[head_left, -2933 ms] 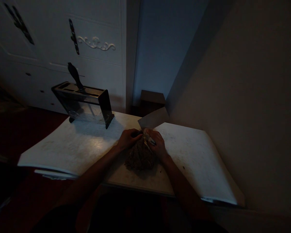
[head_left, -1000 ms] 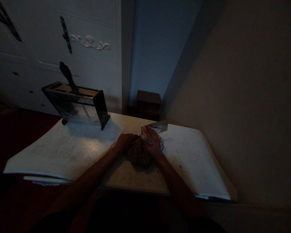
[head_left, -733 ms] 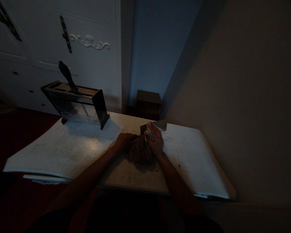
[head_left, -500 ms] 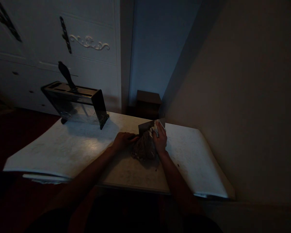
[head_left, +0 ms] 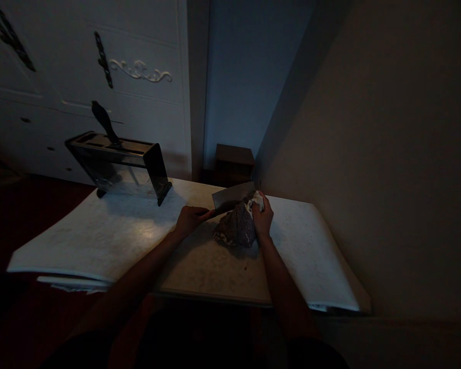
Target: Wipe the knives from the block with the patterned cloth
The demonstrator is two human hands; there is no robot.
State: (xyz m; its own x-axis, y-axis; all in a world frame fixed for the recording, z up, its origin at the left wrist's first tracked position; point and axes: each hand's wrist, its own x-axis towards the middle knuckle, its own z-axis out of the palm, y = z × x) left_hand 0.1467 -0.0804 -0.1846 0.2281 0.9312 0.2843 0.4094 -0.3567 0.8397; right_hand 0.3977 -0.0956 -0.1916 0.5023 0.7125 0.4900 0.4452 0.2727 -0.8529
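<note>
Over the table, my left hand point(head_left: 190, 219) is closed round the handle of a cleaver point(head_left: 230, 196), whose wide grey blade points to the right. A crumpled cloth point(head_left: 236, 225), dark brown-grey with a pale part at its upper right, hangs in front of the blade and hides its lower part. My right hand point(head_left: 263, 215) grips the cloth by its pale end, close to the blade's far end. Whether the cloth presses on the blade there is hard to tell in the dim light.
On the left of the pale-covered table point(head_left: 126, 230) stands a clear-sided knife block point(head_left: 117, 166) with one black-handled knife point(head_left: 104, 121) in it. White cabinets point(head_left: 146, 102) rise behind. A brown box point(head_left: 234, 158) sits beyond the far edge, and a wall point(head_left: 369, 154) closes the right side.
My right hand has moved slightly right and toward me with the cloth. More of the cleaver's blade shows now, and my left hand has shifted a little left.
</note>
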